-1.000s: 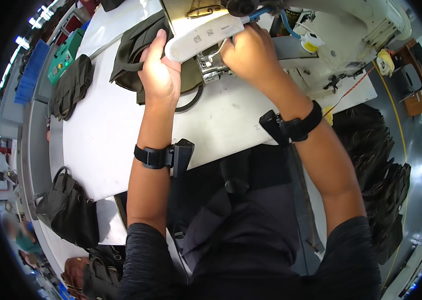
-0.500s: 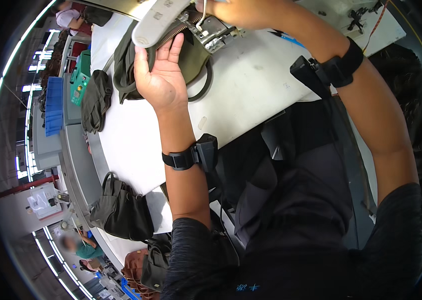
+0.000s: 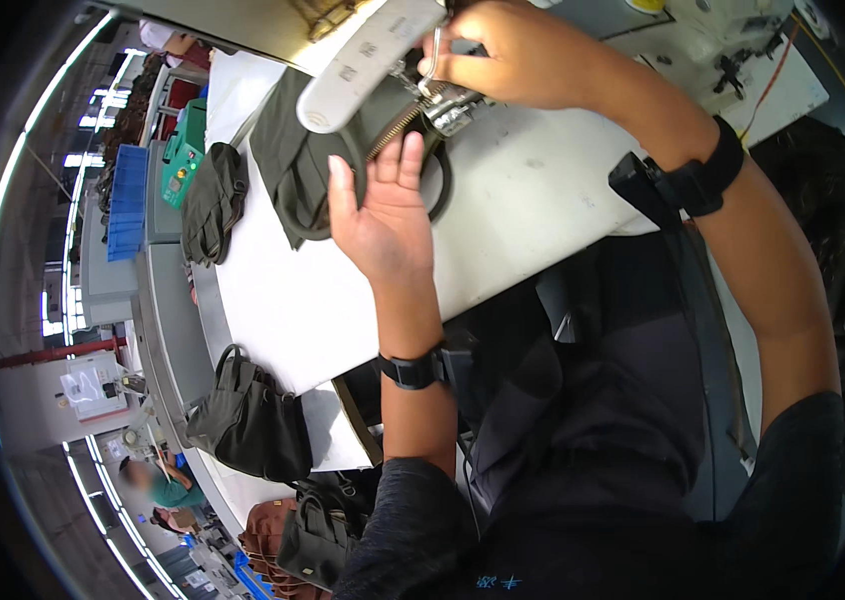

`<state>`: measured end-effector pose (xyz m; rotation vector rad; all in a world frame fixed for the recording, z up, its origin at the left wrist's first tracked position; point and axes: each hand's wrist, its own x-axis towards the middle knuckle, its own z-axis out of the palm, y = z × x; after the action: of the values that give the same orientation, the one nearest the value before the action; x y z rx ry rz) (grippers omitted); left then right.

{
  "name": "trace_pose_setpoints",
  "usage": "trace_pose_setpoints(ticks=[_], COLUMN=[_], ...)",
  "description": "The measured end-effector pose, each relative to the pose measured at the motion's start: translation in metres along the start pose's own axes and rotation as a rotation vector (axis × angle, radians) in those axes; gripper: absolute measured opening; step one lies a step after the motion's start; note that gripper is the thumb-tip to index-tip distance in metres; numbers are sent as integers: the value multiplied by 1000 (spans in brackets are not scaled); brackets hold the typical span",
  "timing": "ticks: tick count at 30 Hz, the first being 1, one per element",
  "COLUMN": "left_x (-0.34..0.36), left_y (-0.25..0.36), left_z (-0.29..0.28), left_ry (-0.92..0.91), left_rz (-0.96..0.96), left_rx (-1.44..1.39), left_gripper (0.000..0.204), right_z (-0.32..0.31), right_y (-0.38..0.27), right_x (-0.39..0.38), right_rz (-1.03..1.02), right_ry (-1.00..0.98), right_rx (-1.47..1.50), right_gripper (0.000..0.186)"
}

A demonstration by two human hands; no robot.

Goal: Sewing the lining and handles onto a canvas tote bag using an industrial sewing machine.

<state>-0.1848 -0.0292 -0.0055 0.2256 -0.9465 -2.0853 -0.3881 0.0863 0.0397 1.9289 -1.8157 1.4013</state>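
An olive-green bag (image 3: 288, 150) lies on the white work table under the pale arm of a sewing machine (image 3: 368, 65). Its metal-toothed zipper (image 3: 395, 132) runs up toward the machine's needle area. Palm up, my left hand (image 3: 388, 215) is beside the zipper and a strap of the bag, fingers stretched and thumb apart. My right hand (image 3: 518, 60) is at the machine head, thumb and fingers closed around a bent metal lever (image 3: 435, 58). The machine's metal foot parts (image 3: 458, 112) sit just below that hand; the needle itself cannot be made out.
Another green bag (image 3: 213, 205) lies at the table's left edge. A dark handbag (image 3: 253, 420) stands nearer, lower left, above brown and dark bags (image 3: 268, 535). A blue bin (image 3: 127, 205) and green box (image 3: 183, 155) are farther left. Dark material (image 3: 813, 200) is heaped at right.
In the picture the machine, table and both hands have shifted right and slightly down. My left fingers lie lower against the bag's zipper edge; my right hand shows more fully at the lever.
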Motion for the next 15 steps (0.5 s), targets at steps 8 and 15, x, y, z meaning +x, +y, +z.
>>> trace_pose_setpoints(ticks=[8, 15], left_x=[-15, 3], left_y=[-10, -43], left_z=[3, 41], left_ry=[33, 118], left_rz=[6, 82], left_rx=[22, 71], left_gripper=[52, 58], right_z=[0, 5], right_y=[-16, -20], right_x=[0, 1], right_rz=[239, 480], right_ry=[5, -13], right_rx=[71, 37], right_gripper=[15, 24])
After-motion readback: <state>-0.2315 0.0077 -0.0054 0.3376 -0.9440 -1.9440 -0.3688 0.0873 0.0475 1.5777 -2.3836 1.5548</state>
